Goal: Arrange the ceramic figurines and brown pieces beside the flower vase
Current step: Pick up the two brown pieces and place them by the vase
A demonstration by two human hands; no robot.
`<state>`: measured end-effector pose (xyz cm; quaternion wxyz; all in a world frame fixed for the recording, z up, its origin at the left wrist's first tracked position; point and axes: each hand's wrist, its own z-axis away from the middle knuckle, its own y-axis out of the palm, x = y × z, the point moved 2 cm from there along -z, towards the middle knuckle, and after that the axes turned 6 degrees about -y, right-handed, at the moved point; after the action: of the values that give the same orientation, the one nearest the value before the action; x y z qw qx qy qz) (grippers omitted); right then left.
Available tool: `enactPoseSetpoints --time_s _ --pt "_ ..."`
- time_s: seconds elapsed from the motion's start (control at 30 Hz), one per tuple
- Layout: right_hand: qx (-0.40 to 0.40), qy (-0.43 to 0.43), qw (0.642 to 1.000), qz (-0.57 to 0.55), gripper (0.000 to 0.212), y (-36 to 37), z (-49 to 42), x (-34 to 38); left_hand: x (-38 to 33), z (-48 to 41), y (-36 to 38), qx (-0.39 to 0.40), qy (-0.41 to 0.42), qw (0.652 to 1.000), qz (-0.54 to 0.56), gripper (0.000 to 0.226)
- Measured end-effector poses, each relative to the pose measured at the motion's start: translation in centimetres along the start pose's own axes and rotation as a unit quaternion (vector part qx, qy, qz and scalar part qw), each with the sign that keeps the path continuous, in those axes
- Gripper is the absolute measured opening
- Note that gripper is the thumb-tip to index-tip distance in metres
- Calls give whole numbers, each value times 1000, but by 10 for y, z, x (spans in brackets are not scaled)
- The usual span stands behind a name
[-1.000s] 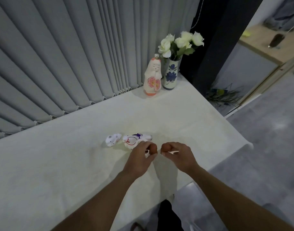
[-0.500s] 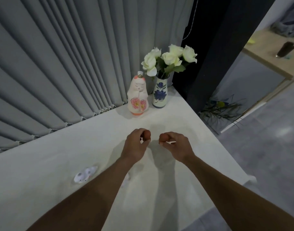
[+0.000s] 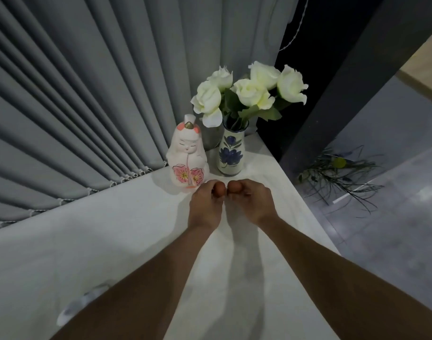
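Observation:
A white vase with blue flowers painted on it holds white roses at the table's far corner. Left of it stands a white doll figurine with pink blossoms. My left hand pinches a small brown piece in its fingertips. My right hand pinches a second brown piece. Both pieces are side by side, just in front of the vase and doll. A small white figurine lies blurred at the near left, partly hidden by my left forearm.
The white table backs onto grey vertical blinds. Its right edge drops to a grey floor, where a thin leafy plant lies. A dark pillar stands behind the vase.
Both hands carried the brown pieces forward from the table's middle to just in front of the vase and doll. The view moved closer, leaving the small figurines behind.

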<state>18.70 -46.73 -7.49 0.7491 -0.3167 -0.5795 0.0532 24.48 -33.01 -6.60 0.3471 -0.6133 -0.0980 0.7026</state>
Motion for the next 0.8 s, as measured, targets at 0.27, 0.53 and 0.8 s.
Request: enactPoseSetpoints --time_s 0.27,0.53,0.8 --pt "0 -24 998 -50 23 0 0 -1 1 -3 8 -22 -5 999 -24 14" --pt "-2 -60 998 -10 21 -1 -1 -5 4 -3 13 -53 -6 998 -37 9" --pt "14 -84 994 65 4 2 -3 -8 12 -7 6 -10 -13 1000 -11 15"
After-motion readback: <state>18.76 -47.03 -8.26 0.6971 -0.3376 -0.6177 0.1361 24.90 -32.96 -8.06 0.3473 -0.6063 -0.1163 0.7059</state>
